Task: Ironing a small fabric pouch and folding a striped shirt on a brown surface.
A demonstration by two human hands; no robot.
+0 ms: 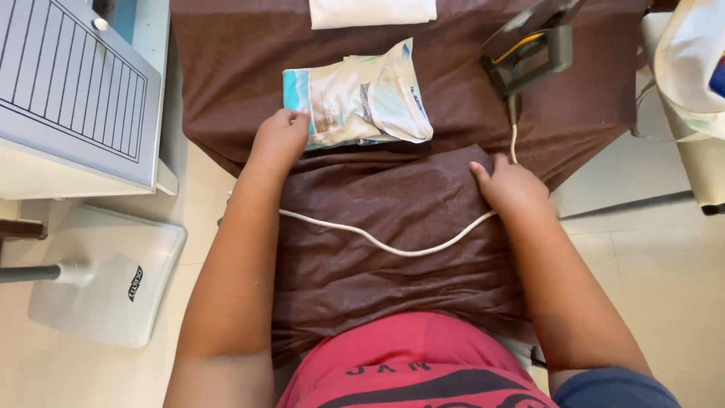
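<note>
Seen from the head camera, a brown cloth [393, 204] is covering the table, which looks like an ironing board, and is hanging over its near edge toward the person's red shirt [411, 363]. The left hand [281, 140] is resting at the left edge of the table, its fingers curled down onto the near left corner of a folded printed garment [359, 94], touching it; a full grip cannot be made out. That garment is lying flat in the middle of the table, toward the far side. The right hand [511, 185] is lying palm down near the right edge, fingers bent and pressing into the brown cloth, seeming to be pinching a fold of it. A white cord [393, 245] is sagging across the cloth between the two forearms and running up past the right hand to a grey iron [532, 41] standing at the far right corner. A folded white cloth [372, 11] is lying at the far edge. A white stand base [109, 276] is sitting on the floor, left of the table.
</note>
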